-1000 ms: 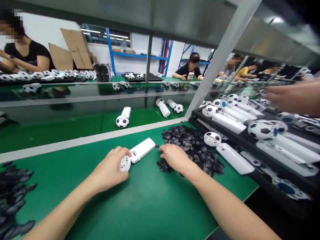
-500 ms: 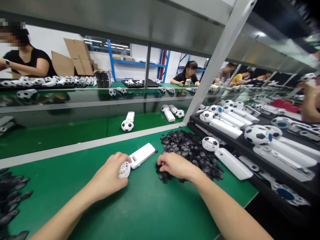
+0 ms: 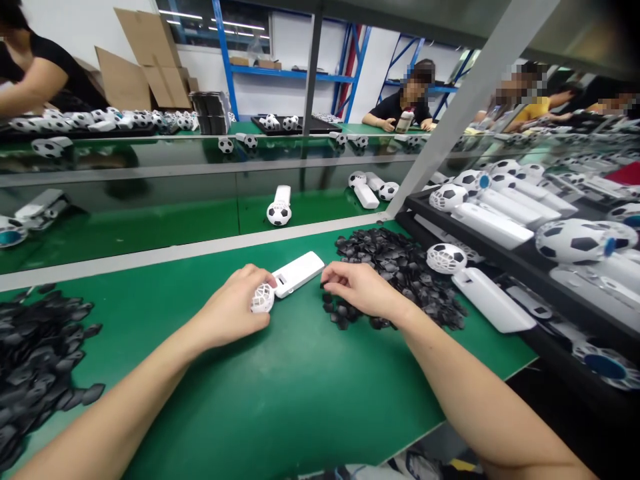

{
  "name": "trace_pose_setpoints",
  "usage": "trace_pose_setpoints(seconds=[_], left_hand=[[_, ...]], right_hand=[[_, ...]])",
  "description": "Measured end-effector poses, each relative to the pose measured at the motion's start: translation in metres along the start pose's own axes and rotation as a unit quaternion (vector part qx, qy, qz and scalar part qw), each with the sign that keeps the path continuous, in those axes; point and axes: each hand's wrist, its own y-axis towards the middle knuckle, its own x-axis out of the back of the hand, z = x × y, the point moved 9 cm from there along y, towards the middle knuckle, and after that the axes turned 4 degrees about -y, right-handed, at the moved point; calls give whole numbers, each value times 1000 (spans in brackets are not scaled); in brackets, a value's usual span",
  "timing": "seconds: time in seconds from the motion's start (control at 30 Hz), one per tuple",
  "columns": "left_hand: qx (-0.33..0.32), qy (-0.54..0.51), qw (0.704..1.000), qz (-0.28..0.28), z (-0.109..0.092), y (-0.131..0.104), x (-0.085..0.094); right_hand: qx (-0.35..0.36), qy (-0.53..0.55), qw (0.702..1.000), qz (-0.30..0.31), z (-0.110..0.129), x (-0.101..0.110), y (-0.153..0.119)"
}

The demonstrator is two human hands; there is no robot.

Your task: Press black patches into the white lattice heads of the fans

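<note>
Head view: my left hand [image 3: 235,310] grips the white fan [image 3: 287,280] by its lattice head on the green table [image 3: 280,400], while my right hand [image 3: 357,288], fingers curled, pinches among the black pieces [image 3: 395,273], where taking just one seems wise.

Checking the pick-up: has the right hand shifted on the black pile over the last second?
Barely. The right hand stays at the near-left edge of the pile of black pieces, just right of the white fan; fingers curled in slightly.
</note>
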Motion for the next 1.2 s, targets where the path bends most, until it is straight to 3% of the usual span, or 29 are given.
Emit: trace_pose_setpoints(seconds=[0.13,0.23,0.4,0.5,0.67,1.1,1.2], left_hand=[[-27,-4,999,16,-2,1,-5],[-44,-14,999,16,-6,0,-8],[-63,-15,998,8,-15,-3,-14],[-81,-13,997,11,-23,-5,-18],[-79,-7,997,16,-26,-5,-20],[-73,-26,997,2,-21,-4,-20],[-71,-25,997,5,-20,-4,-20]], right_hand=[[6,111,994,-1,12,-10,-1],[59,136,989,1,29,-18,-1],[192,0,977,-97,53,-13,-9],[238,-14,967,-88,63,-17,-13],[252,4,967,-31,72,-25,-16],[280,8,959,-40,78,-36,-19],[242,6,969,-47,73,-36,-16]])
